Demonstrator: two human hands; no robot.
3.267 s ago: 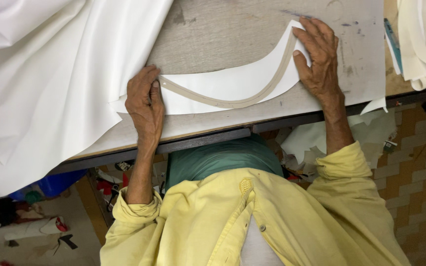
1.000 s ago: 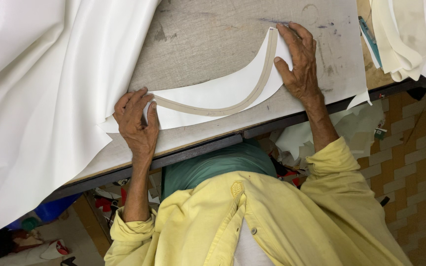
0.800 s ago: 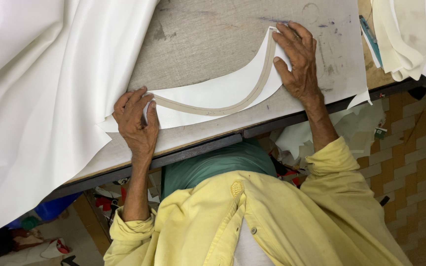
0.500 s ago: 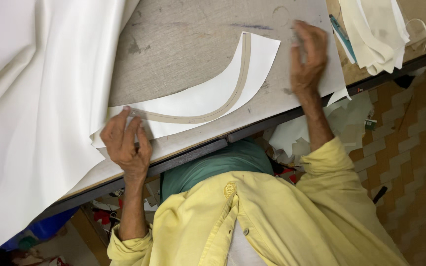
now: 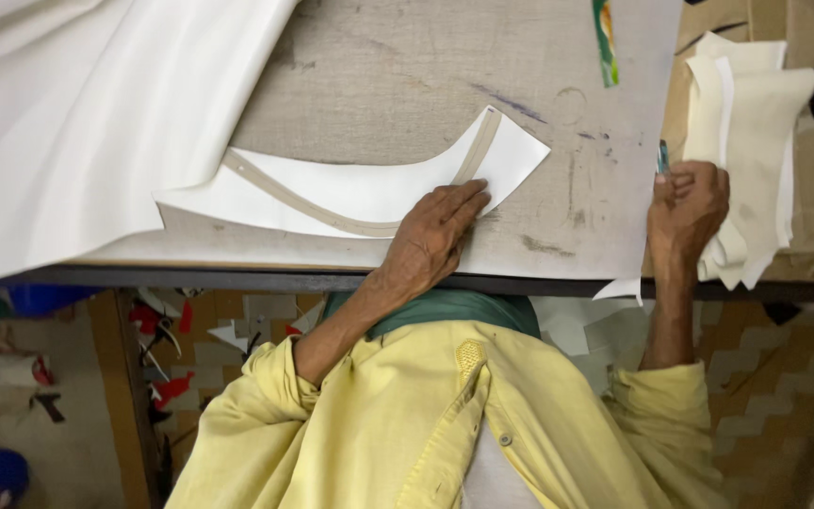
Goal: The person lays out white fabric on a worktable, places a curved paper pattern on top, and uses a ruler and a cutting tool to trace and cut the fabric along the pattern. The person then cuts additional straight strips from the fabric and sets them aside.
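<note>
A: Centre of the frame — a curved white fabric piece [image 5: 369,193] with a tan strip [image 5: 332,215] following its inner curve, lying flat on the grey table [image 5: 398,85]. How would it handle?

B: Judged from its look, light and limp — thin cloth that slides and wrinkles easily; the strip probably stiffens the curve a little. Best held by pressing flat from above near the strip, or pinched at a free edge. The left hand [image 5: 433,240] does the former: fingers spread and flat on the lower right of the curve, gripping nothing.

A: And the right hand [image 5: 688,209], right of centre?

B: Curled shut around a slim bluish tool [image 5: 662,155], probably a marker or chalk holder, though too little shows to say, just beside a stack of cream cut pieces [image 5: 746,141].

A: Surroundings?

B: A large white cloth [image 5: 77,123] fills the upper left, its edge overlapping the piece's left tip — the likeliest thing to snag. A green-patterned strip [image 5: 604,28] lies at the top edge. Scraps litter the floor [image 5: 237,330] below the table.
</note>
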